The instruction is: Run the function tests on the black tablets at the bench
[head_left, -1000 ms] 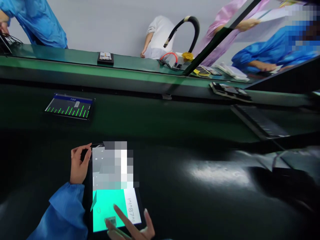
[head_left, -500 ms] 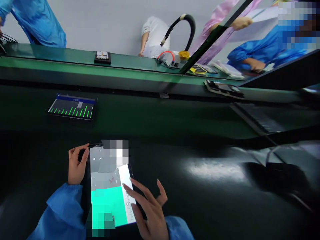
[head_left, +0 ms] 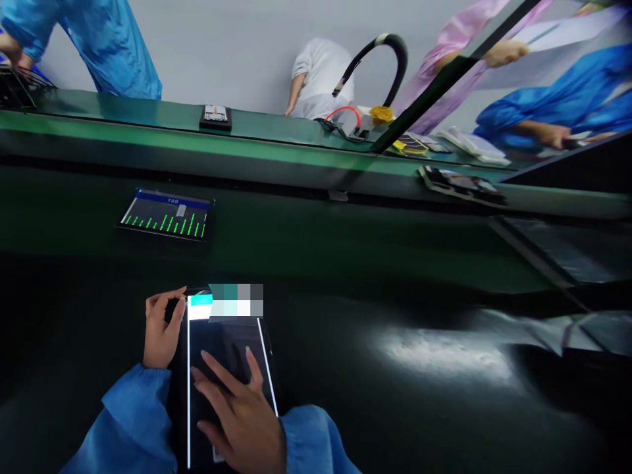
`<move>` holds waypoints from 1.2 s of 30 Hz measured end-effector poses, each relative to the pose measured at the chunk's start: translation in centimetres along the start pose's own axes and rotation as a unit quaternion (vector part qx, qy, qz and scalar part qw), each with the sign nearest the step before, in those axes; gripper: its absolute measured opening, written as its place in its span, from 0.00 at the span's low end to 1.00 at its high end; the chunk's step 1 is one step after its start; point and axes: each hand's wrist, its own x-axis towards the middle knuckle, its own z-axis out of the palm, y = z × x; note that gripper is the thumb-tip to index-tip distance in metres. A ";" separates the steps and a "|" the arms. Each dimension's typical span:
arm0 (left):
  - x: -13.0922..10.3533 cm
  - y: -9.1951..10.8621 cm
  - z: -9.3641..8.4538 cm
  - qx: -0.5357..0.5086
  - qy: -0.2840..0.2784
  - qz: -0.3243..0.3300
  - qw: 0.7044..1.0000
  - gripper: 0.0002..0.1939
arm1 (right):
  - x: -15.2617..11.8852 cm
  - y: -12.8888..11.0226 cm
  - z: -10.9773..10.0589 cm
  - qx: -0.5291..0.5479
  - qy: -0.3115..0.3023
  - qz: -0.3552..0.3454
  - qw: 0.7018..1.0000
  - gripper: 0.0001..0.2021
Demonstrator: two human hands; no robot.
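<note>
Head view: L hand, in a blue cuff, is lower left of ctr at the tablet. Its thumb & index are drawn in narrow, pinching the tablet's upper L corner; other fingers curl behind. R hand, bottom ctr, also blue-cuffed, is palm down over the tablet's dark display area w/ fingers spread wide, nothing gripped. Can't tell if its fingertips touch the glass.

Tablet lies on the dark table, lower part of frame, L of ctr, long side running approx up-down. Bright white strips show along both sides of the display; white & teal band at top, partly pixelated.

Small screen w/ blue header & green bars sits on the table, L of ctr, above the tablet & well apart from it. Flat panel lies at R side of frame.

Green ledge crosses the upper part. On the counter behind it: black box w/ pale top, L of ctr; yellow item & red cable R of ctr, near the arched black hose. Device stack rests at ledge, upper R.

Bkgd: person in blue upper L, person in white top ctr, person in pink & second person in blue upper R.
</note>
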 end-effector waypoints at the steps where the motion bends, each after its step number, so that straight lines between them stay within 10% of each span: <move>1: 0.0 0.1 0.0 -0.001 -0.001 -0.004 1.000 0.11 | 0.0 -0.1 -0.2 -0.007 0.029 0.007 1.000 0.20; 4: 0.0 0.2 0.0 -0.008 -0.006 -0.016 1.000 0.11 | -0.3 -0.2 -1.8 -0.015 0.139 0.052 0.989 0.16; 11: -0.1 -0.1 -0.1 -0.019 -0.018 -0.036 0.999 0.12 | -2.1 2.2 -5.0 -0.066 0.076 0.127 0.987 0.15; 23: -0.1 -0.3 -0.1 -0.031 -0.024 -0.061 0.997 0.14 | -3.2 4.7 -4.1 -0.071 0.114 0.163 0.977 0.13; 36: 0.0 -0.7 0.1 -0.044 -0.031 -0.053 0.997 0.15 | 1.3 7.2 -2.1 -0.030 0.078 0.113 0.990 0.12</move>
